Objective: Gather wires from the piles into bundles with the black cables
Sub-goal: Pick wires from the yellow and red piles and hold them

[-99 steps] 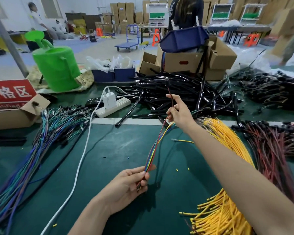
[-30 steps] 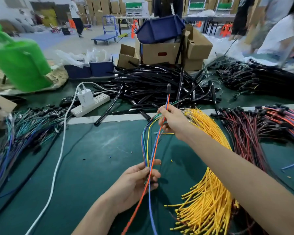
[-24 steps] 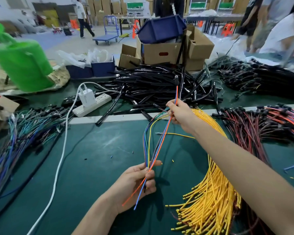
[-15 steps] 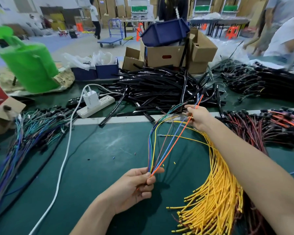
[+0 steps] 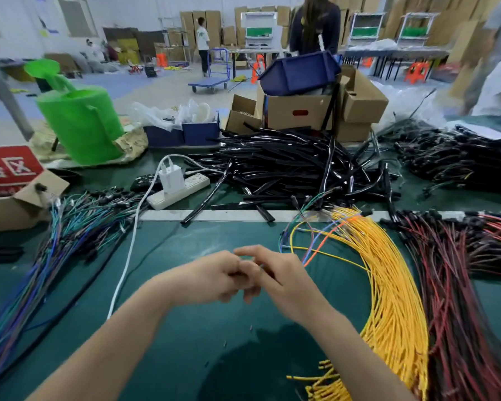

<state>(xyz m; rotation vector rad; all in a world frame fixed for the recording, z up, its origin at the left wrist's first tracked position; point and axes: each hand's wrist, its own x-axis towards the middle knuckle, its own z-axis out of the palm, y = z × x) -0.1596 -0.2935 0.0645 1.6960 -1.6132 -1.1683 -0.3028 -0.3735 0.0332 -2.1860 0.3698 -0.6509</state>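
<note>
Head view: on the green table, the black cables lie heaped beyond the gathered wires, which loop down behind the hands. Left hand and right hand meet, fingers curled; I cannot tell whether either grips. Gathering looks finished, so a black cable likely comes next.

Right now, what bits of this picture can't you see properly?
Head view throughout.
Where the left hand and right hand meet, fingers overlap and blur, so which one holds the loose coloured wires is unclear.
The red sign is cut off by the left edge.
The yellow wires partly run off the bottom edge.
The person at far right is motion-blurred.
</note>
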